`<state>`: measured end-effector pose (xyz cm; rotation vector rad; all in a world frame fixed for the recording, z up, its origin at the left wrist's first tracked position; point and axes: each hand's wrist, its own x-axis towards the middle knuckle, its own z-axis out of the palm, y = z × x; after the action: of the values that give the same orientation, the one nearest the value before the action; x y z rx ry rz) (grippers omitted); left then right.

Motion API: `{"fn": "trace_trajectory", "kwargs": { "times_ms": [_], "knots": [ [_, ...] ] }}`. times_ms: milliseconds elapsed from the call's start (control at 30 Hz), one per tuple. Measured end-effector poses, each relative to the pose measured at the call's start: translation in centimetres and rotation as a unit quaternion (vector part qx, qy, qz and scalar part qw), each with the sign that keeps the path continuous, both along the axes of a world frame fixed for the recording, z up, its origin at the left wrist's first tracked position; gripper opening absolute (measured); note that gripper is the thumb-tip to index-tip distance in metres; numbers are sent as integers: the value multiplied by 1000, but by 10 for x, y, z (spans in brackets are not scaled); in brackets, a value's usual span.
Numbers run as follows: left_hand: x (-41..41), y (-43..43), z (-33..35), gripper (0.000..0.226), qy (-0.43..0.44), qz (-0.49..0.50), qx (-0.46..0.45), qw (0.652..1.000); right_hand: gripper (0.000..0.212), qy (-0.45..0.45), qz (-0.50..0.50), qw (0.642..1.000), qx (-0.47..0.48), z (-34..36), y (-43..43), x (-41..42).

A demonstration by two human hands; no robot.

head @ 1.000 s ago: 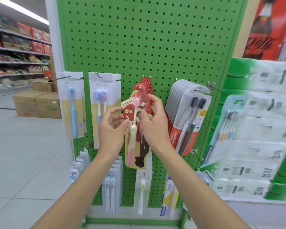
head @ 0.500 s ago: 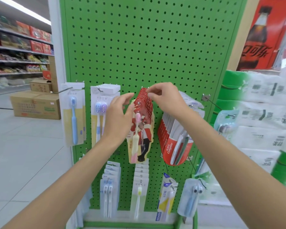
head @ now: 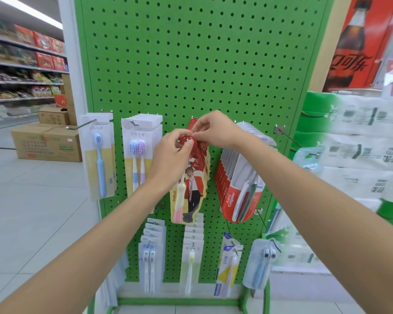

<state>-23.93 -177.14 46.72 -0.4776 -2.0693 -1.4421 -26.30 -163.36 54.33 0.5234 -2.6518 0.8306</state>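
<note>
A red toothbrush pack point(head: 191, 191) with a pink brush hangs at the front of a row of like packs on a hook of the green pegboard point(head: 191, 64). My left hand point(head: 173, 159) grips the pack's red top between thumb and fingers. My right hand point(head: 216, 130) pinches the top edge of the same pack from the right, close against the hook. The hook's tip is hidden by my fingers.
Blue point(head: 100, 155) and twin-brush point(head: 138, 155) packs hang at the left, red Colgate packs point(head: 238, 189) at the right, more toothbrush packs point(head: 191, 257) on the lower row. Bare hooks point(head: 286, 137) jut out at the right. Wrapped tissue packs point(head: 361, 155) stand right, cardboard boxes point(head: 48, 141) left.
Both hands rose with the red pack from chest height to the hook. The left hand now grips the pack's top, next to the right hand.
</note>
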Motion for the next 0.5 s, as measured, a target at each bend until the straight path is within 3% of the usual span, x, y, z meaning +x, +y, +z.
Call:
{"fn": "trace_trajectory", "kwargs": {
  "times_ms": [167, 267, 400, 500],
  "knots": [
    [0, 1, 2, 19, 0, 3, 8, 1000, 12, 24, -30, 999, 5, 6, 8, 7],
    [-1, 2, 1, 17, -2, 12, 8, 1000, 4, 31, -47, 998, 7, 6, 12, 14],
    [-1, 3, 2, 19, -2, 22, 11, 1000, 26, 61, -54, 996, 33, 1, 14, 22],
    [1, 4, 2, 22, -3, 26, 10, 1000, 30, 81, -57, 994, 42, -5, 14, 26]
  ]
}}
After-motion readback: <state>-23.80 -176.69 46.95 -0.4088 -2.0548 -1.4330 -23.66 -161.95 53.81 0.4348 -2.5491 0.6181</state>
